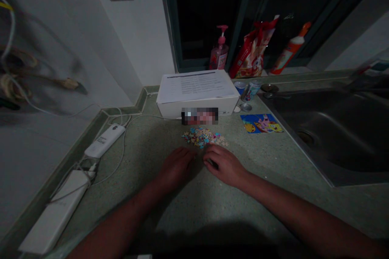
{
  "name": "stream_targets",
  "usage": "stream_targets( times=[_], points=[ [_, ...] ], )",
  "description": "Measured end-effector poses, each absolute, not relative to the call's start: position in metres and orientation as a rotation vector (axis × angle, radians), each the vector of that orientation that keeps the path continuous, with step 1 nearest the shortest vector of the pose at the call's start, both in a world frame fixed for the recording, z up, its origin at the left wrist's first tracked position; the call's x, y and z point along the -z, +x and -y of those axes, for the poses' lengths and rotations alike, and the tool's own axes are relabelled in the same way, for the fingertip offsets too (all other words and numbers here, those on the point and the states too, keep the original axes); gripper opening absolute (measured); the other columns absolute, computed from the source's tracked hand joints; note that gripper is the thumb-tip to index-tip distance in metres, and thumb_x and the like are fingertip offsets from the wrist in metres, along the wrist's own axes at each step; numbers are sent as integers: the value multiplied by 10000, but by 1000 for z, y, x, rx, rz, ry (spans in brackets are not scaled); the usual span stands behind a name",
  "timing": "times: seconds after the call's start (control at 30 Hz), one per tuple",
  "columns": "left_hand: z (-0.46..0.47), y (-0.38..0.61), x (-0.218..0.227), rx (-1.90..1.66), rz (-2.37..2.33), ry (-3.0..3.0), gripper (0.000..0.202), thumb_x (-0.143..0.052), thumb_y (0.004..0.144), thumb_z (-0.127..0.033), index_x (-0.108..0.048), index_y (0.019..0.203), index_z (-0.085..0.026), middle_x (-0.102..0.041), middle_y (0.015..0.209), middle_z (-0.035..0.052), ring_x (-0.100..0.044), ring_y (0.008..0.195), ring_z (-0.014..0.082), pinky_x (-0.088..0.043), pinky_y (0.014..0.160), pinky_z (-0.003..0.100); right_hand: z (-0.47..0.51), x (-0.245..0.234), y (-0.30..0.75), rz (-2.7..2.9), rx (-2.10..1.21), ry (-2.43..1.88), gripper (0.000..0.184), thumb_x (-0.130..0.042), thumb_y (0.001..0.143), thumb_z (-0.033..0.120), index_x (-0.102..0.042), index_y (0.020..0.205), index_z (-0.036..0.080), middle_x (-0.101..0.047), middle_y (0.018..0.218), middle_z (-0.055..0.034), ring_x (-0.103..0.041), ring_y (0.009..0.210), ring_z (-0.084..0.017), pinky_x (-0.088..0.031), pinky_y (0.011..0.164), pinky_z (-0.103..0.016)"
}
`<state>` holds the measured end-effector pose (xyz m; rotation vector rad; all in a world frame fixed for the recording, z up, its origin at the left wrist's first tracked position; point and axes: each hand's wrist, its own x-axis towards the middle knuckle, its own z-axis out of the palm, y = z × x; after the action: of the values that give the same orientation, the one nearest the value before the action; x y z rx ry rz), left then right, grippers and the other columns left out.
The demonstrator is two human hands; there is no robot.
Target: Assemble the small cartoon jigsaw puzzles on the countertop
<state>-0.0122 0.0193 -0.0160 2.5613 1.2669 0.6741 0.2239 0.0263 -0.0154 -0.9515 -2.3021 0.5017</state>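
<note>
A small heap of jigsaw puzzle pieces (200, 136), some beige and some coloured, lies on the green speckled counter (194, 210). Just in front of the heap, on its near left side, my left hand (179, 164) rests low with its fingers curled down. Facing it from the right is my right hand (224, 164), thumb and fingers bent together and the knuckles close to the nearest pieces. A narrow gap separates the two hands. Whatever either set of fingertips holds is hidden or too small to name.
Behind the heap stands a white box (197, 107) with a printed sheet on top. A cartoon picture card (261, 123) lies right, beside the steel sink (328, 129). Cans (251, 90) stand behind it. A power bank (105, 141) and white power strip (56, 212) with cables lie left.
</note>
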Motion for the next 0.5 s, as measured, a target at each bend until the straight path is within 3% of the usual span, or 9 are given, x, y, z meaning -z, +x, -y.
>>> stream_targets(
  times=[0.33, 0.5],
  points=[
    [-26, -8, 24, -761, -1313, 2510, 194, -550, 1018, -176, -729, 1087, -203, -743, 951, 83, -692, 896, 260, -558, 813, 394, -26, 17, 221, 2309, -456, -967, 107, -606, 970, 148, -676, 983, 228, -701, 1001, -84, -675, 1004, -258, -593, 884, -432],
    [-24, -5, 27, -846, -1327, 2330, 200, -593, 982, -166, -734, 1120, -193, -779, 1016, 96, -727, 940, 277, -592, 843, 431, -26, 18, 223, 2325, -375, -987, 164, -625, 989, 190, -683, 1138, 224, -704, 1131, -116, -678, 1082, -283, -600, 923, -470]
  ],
)
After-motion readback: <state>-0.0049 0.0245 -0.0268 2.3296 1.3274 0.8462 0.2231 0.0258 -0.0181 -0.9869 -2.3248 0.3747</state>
